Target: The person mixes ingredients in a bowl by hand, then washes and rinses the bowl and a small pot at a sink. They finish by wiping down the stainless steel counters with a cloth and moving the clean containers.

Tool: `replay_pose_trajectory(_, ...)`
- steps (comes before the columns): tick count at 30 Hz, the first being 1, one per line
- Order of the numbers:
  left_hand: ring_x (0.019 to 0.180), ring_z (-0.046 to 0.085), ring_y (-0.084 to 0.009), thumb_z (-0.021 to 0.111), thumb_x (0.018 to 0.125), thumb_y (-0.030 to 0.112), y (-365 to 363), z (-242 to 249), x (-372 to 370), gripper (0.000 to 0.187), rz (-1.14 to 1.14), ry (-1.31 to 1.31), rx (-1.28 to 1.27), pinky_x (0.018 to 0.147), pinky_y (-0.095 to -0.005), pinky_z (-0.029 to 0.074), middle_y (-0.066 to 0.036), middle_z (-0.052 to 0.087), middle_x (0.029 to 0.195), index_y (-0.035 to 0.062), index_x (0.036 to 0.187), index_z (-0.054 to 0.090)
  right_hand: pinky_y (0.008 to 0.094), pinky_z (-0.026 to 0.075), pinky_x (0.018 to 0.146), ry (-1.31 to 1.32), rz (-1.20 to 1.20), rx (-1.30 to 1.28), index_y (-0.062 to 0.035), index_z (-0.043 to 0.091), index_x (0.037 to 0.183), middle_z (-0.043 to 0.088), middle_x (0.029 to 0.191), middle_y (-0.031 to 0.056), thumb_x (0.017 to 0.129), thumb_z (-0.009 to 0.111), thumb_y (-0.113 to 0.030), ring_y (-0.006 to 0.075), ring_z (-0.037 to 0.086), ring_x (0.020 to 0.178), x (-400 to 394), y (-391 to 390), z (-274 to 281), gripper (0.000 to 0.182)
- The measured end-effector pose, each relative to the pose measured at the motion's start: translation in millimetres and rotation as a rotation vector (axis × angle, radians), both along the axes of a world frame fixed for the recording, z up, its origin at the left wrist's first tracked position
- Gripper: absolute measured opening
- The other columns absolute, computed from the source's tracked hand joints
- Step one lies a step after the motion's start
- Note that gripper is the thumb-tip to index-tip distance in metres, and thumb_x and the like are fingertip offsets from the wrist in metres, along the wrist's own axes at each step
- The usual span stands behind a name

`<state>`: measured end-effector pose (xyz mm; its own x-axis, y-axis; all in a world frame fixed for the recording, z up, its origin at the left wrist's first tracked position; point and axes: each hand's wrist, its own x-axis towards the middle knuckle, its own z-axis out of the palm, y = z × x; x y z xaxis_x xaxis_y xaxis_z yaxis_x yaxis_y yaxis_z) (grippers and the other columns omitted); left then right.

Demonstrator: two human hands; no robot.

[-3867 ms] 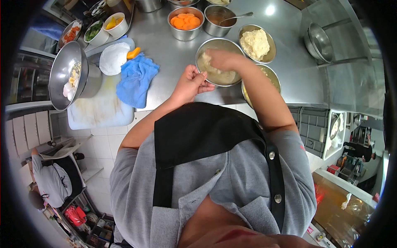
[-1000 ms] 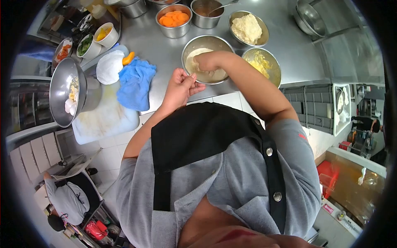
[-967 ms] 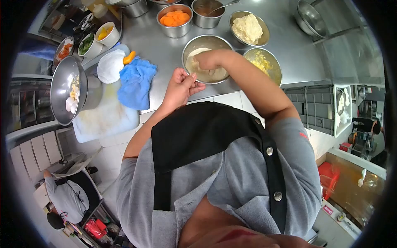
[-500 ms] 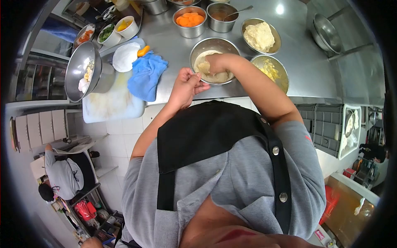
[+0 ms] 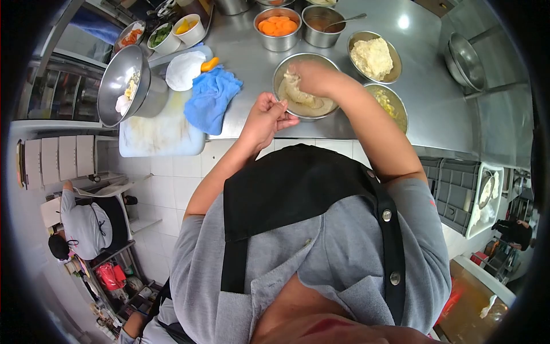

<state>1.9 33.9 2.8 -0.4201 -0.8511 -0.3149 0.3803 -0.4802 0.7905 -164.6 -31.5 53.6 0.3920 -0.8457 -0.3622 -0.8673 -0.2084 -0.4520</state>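
Bowl (image 5: 278,79), metal, holding pale mix (image 5: 305,98); upper middle of frame, on the steel counter (image 5: 252,63).
Left hand (image 5: 270,118): thumb and fingers pinching the rim, lower left of bowl. Right hand (image 5: 314,75): inside bowl, blurred, fingertips hidden; whether clenched or loose, cannot tell. Mix: looks wet, soft, probably sticky and slippery; best gathered from beneath with cupped fingers. Bowl: stiff, likely light, apt to skid or turn on smooth steel; best held at the near rim, thumb over the lip.
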Motion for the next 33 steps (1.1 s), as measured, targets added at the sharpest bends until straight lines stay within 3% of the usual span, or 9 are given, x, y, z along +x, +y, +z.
replay_pose_trajectory(5, 0.07, 0.061, -0.0204, 0.05, 0.089, 0.008, 1, 1, -1, 0.014, -0.008, 0.01, -0.008, 0.071, -0.0362, 0.055, -0.004, 0.048, 0.07, 0.0078, 0.086, 0.036, 0.0384, 0.049, 0.075, 0.13, 0.09, -0.028, -0.0013, 0.056, 0.108, 0.059, 0.105, 0.0206, 0.076, 0.052, -0.011, 0.0304, 0.061, 0.091, 3, 0, -63, 0.033)
replay_pose_trajectory(8, 0.071, 0.061, -0.0203, 0.049, 0.089, 0.008, 2, -1, 0, 0.014, -0.014, 0.006, -0.01, 0.071, -0.036, 0.055, -0.004, 0.048, 0.07, 0.0079, 0.086, 0.036, 0.0371, 0.047, 0.078, 0.15, 0.157, 0.296, -0.0031, 0.052, 0.114, 0.059, 0.104, 0.0211, 0.078, 0.046, -0.009, 0.029, 0.059, 0.093, 11, -17, -6, 0.036)
replay_pose_trajectory(9, 0.071, 0.061, -0.0203, 0.049, 0.089, 0.008, 2, 0, 0, 0.014, -0.017, 0.003, -0.012, 0.072, -0.0358, 0.055, -0.004, 0.048, 0.071, 0.0079, 0.087, 0.036, 0.0375, 0.047, 0.077, -0.046, 0.051, 0.275, -0.0034, 0.052, 0.114, 0.059, 0.104, 0.0203, 0.079, 0.045, -0.01, 0.0292, 0.06, 0.091, 5, -20, -5, 0.036)
replay_pose_trajectory(12, 0.072, 0.061, -0.0205, 0.049, 0.089, 0.008, 1, -3, 1, 0.013, -0.025, 0.011, -0.016, 0.072, -0.0354, 0.055, -0.005, 0.048, 0.071, 0.0078, 0.087, 0.036, 0.0371, 0.047, 0.078, 0.153, 0.098, 0.269, -0.005, 0.052, 0.115, 0.06, 0.104, 0.0194, 0.079, 0.046, -0.012, 0.0301, 0.06, 0.092, 8, -12, -9, 0.037)
replay_pose_trajectory(13, 0.073, 0.061, -0.0206, 0.049, 0.089, 0.008, 0, -4, 1, 0.013, -0.033, 0.014, -0.018, 0.071, -0.0353, 0.055, -0.005, 0.049, 0.072, 0.0077, 0.087, 0.035, 0.0369, 0.047, 0.078, 0.158, 0.12, 0.063, -0.0045, 0.052, 0.116, 0.06, 0.104, 0.0198, 0.079, 0.046, -0.013, 0.0304, 0.06, 0.093, 8, 5, -33, 0.038)
replay_pose_trajectory(16, 0.073, 0.061, -0.0209, 0.048, 0.089, 0.008, 1, -2, 2, 0.013, -0.038, 0.005, -0.026, 0.071, -0.0349, 0.055, -0.007, 0.05, 0.074, 0.0072, 0.087, 0.035, 0.0381, 0.047, 0.079, 0.173, 0.158, 0.225, -0.0013, 0.051, 0.116, 0.058, 0.108, 0.0198, 0.08, 0.046, -0.013, 0.0309, 0.059, 0.096, 1, -12, -25, 0.038)
replay_pose_trajectory(20, 0.074, 0.061, -0.021, 0.048, 0.09, 0.008, 1, 0, 2, 0.013, -0.038, -0.004, -0.015, 0.071, -0.0348, 0.055, -0.008, 0.051, 0.076, 0.007, 0.087, 0.035, 0.039, 0.046, 0.081, 0.161, -0.058, 0.207, 0.0034, 0.051, 0.112, 0.057, 0.109, 0.0219, 0.076, 0.054, -0.013, 0.0307, 0.057, 0.099, -11, -24, -31, 0.04)
replay_pose_trajectory(26, 0.074, 0.06, -0.0204, 0.048, 0.09, 0.009, 1, -5, 1, 0.013, -0.031, 0.017, -0.013, 0.073, -0.0354, 0.055, -0.008, 0.051, 0.076, 0.0071, 0.087, 0.036, 0.0376, 0.046, 0.082, 0.281, 0.041, 0.252, 0.0032, 0.048, 0.116, 0.055, 0.111, 0.023, 0.068, 0.065, -0.021, 0.0307, 0.057, 0.1, 2, -10, -42, 0.056)
replay_pose_trajectory(33, 0.073, 0.059, -0.0194, 0.048, 0.09, 0.009, 0, 1, 1, 0.012, -0.045, 0.003, 0.004, 0.073, -0.0364, 0.055, -0.004, 0.047, 0.071, 0.0078, 0.084, 0.037, 0.0371, 0.044, 0.084, 0.04, -0.112, 0.182, 0.0019, 0.045, 0.118, 0.054, 0.112, 0.0221, 0.067, 0.065, -0.016, 0.0314, 0.055, 0.101, -4, 4, -23, 0.058)
